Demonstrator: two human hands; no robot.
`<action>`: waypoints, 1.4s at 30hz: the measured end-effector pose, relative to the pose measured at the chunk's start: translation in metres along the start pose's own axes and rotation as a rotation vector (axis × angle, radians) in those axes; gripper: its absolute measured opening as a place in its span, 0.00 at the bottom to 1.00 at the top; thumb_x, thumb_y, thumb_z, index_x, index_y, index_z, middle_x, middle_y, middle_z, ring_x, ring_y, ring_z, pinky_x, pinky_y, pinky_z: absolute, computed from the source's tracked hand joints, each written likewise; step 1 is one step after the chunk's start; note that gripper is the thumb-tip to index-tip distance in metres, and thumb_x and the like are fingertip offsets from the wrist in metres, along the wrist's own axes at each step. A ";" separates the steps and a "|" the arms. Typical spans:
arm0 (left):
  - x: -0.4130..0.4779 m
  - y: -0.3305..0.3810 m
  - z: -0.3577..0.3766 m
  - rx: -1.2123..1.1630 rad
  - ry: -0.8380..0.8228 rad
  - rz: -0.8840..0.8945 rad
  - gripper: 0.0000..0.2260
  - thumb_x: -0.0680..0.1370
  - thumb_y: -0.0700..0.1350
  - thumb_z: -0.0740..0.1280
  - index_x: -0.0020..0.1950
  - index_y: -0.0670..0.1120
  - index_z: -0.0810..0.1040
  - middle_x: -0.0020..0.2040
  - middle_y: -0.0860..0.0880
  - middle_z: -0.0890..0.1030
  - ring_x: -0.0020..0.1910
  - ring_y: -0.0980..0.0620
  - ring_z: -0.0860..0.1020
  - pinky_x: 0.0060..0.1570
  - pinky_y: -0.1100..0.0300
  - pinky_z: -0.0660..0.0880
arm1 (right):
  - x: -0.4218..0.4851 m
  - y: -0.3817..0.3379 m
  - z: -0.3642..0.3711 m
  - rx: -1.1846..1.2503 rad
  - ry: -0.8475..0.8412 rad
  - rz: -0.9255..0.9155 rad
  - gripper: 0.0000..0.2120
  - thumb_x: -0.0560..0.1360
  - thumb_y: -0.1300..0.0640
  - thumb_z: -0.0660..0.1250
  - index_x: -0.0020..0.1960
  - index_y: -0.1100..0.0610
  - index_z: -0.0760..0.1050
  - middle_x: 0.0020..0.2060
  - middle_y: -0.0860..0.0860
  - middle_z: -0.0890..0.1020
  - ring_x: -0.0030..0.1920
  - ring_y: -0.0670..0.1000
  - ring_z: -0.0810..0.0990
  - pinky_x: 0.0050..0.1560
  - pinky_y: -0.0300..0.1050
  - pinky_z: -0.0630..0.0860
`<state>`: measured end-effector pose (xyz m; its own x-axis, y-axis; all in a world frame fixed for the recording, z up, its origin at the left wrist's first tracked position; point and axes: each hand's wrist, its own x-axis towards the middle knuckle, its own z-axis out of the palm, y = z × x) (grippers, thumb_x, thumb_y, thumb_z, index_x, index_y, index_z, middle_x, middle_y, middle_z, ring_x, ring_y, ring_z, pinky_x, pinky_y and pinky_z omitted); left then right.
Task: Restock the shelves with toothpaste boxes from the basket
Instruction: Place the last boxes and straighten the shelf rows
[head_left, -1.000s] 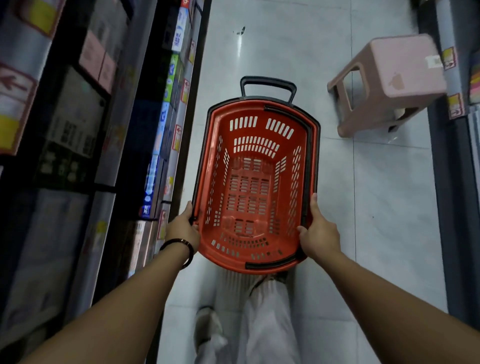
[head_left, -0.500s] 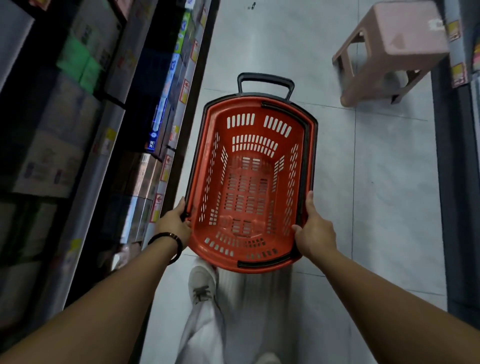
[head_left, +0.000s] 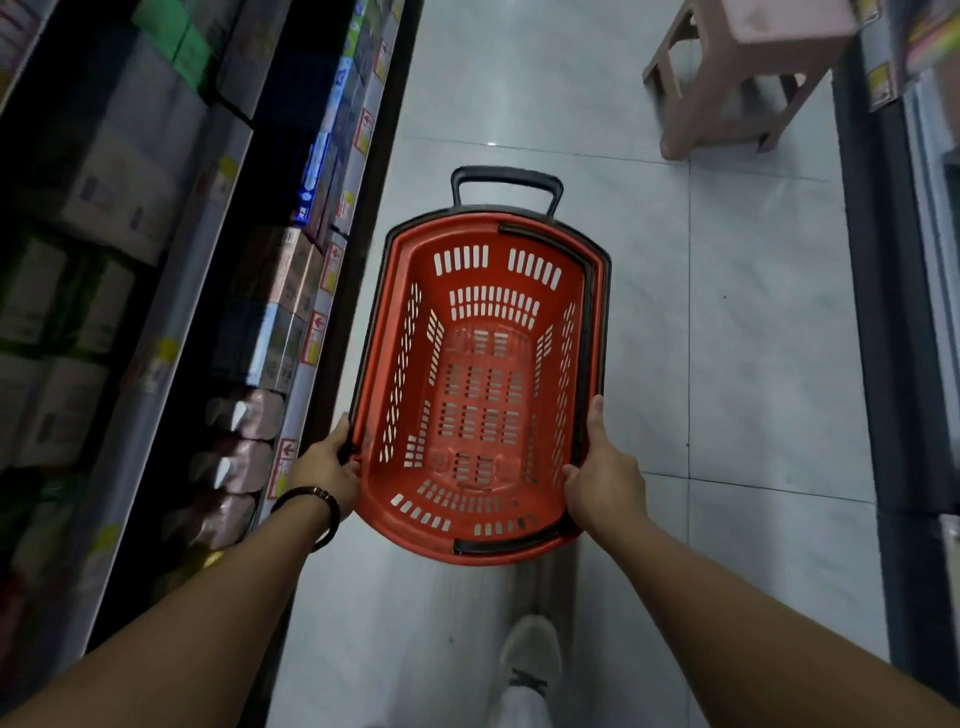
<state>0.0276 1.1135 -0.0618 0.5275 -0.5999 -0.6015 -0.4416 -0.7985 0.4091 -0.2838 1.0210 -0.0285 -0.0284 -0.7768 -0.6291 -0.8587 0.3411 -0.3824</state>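
While both hands hold it above the grey tiled floor (head_left: 727, 322), the red slotted plastic basket with black handles (head_left: 496, 239) hangs in the aisle, just right of the stocked shelves (head_left: 218, 171). The left hand (head_left: 324, 467) grips its near left rim, fingers (head_left: 342, 435) curled round the edge. The right hand (head_left: 605, 478) grips the near right rim with the thumb along the top and the other fingers hidden beneath. A pink plastic stool (head_left: 748, 67) stands well ahead on the right.

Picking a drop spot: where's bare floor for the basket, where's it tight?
Free: floor tiles between the basket and the right shelving, short of the pink stool; also the strip beyond the basket's black handle. Crowded: left shelves, packed with boxes, close beside the basket's left rim.
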 end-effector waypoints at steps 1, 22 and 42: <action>-0.007 -0.009 0.002 0.010 0.008 -0.004 0.31 0.83 0.38 0.62 0.83 0.58 0.60 0.67 0.43 0.80 0.56 0.40 0.81 0.60 0.46 0.81 | -0.012 0.006 0.005 -0.007 0.009 -0.003 0.45 0.84 0.51 0.66 0.83 0.35 0.34 0.39 0.47 0.75 0.36 0.45 0.76 0.42 0.43 0.74; -0.209 -0.200 0.051 -0.206 -0.015 -0.037 0.26 0.84 0.37 0.63 0.79 0.58 0.67 0.57 0.48 0.83 0.46 0.52 0.81 0.50 0.65 0.73 | -0.219 0.143 0.130 -0.056 -0.005 0.008 0.49 0.84 0.51 0.68 0.81 0.33 0.30 0.43 0.46 0.76 0.37 0.41 0.75 0.42 0.39 0.74; -0.302 -0.292 0.069 -0.179 -0.044 -0.008 0.26 0.82 0.50 0.69 0.80 0.56 0.67 0.56 0.50 0.84 0.55 0.46 0.82 0.61 0.48 0.79 | -0.302 0.225 0.187 -0.228 -0.113 -0.100 0.52 0.83 0.43 0.62 0.75 0.41 0.15 0.47 0.53 0.81 0.41 0.51 0.82 0.46 0.51 0.84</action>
<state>-0.0526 1.5309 -0.0470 0.4963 -0.5938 -0.6333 -0.2989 -0.8017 0.5176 -0.3733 1.4314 -0.0507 0.1084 -0.7322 -0.6724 -0.9479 0.1276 -0.2918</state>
